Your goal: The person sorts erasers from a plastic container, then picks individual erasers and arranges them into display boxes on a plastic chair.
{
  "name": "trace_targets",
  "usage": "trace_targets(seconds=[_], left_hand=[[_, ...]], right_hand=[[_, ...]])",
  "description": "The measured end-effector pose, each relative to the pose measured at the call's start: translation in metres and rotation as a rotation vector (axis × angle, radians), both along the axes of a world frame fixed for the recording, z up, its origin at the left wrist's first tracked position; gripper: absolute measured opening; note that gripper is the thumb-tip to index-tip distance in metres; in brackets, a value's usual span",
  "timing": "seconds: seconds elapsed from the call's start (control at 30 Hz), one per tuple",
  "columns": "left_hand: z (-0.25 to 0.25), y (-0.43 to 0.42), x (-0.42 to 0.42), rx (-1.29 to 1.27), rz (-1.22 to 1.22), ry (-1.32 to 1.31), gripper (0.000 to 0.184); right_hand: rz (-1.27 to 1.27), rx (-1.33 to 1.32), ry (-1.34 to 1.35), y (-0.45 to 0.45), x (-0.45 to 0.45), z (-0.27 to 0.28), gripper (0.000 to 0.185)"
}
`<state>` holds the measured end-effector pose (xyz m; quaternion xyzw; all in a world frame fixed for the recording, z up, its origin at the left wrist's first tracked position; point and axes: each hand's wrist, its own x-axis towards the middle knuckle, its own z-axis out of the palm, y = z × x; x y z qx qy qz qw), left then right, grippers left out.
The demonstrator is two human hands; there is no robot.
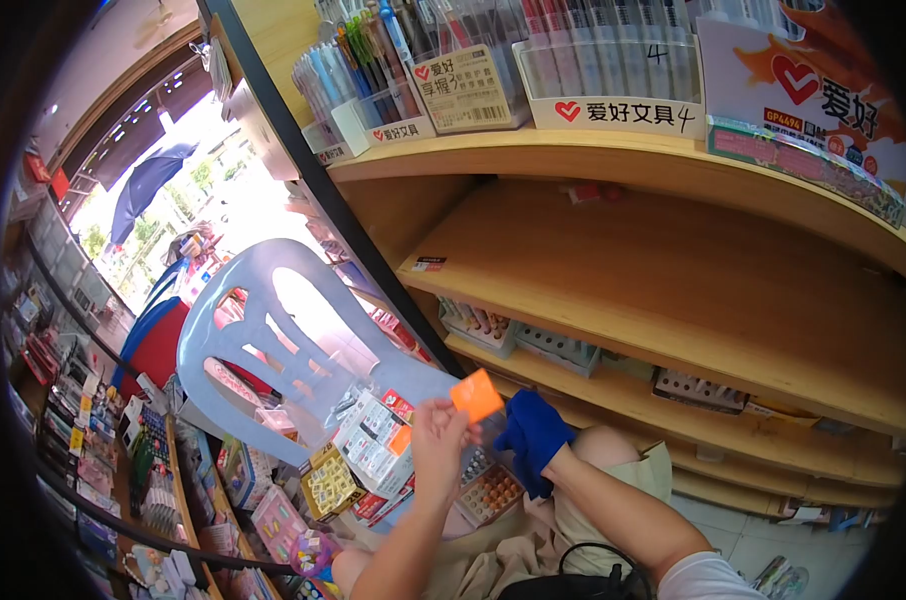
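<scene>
My left hand (441, 432) pinches a small flat orange square (477, 396) by its edge and holds it up over my lap. Close beside it, my right hand (551, 450) is closed around a bunched dark blue cloth (533, 428), which hides most of its fingers. Whether the cloth touches the orange square is unclear. Below and left of my left hand, small printed boxes (371, 440) lie piled on the seat of a grey-blue plastic chair (263, 265). A tray of small round brown items (491, 494) shows between my forearms.
A wooden shelf unit (613, 270) fills the right side. Pens in clear holders (613, 85) stand on its upper shelf, and boxes (558, 345) sit lower down. Racks of goods (153, 480) line the left. A dark umbrella (153, 190) shows in the bright doorway.
</scene>
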<state>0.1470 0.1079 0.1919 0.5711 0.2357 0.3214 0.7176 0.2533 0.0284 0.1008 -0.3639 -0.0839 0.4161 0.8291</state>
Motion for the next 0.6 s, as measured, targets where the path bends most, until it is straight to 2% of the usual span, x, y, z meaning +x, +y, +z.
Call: trace_targets(seconds=[0.23,0.33,0.4,0.47,0.57,0.6], left_hand=[[0.058,0.015,0.076,-0.040,-0.050,-0.166,0.014],[0.067,0.021,0.099,-0.085,-0.146,-0.038,0.017],[0.066,0.024,0.092,0.032,-0.137,0.105,0.019],[0.061,0.035,0.076,0.144,-0.159,0.220,0.020],[0.049,0.067,0.027,0.313,-0.211,0.388,0.017],[0.039,0.085,0.009,0.380,-0.221,0.474,0.016]], right_hand=[[0.032,0.007,0.030,0.001,-0.005,0.000,0.019],[0.034,0.003,0.042,0.000,-0.001,-0.003,0.019],[0.011,0.010,0.043,0.002,0.002,-0.012,0.019],[-0.106,-0.172,-0.681,0.015,0.021,-0.062,0.018],[-0.084,-0.167,-0.605,0.007,0.016,-0.053,0.019],[-0.044,-0.148,-0.415,0.000,0.014,-0.026,0.020]])
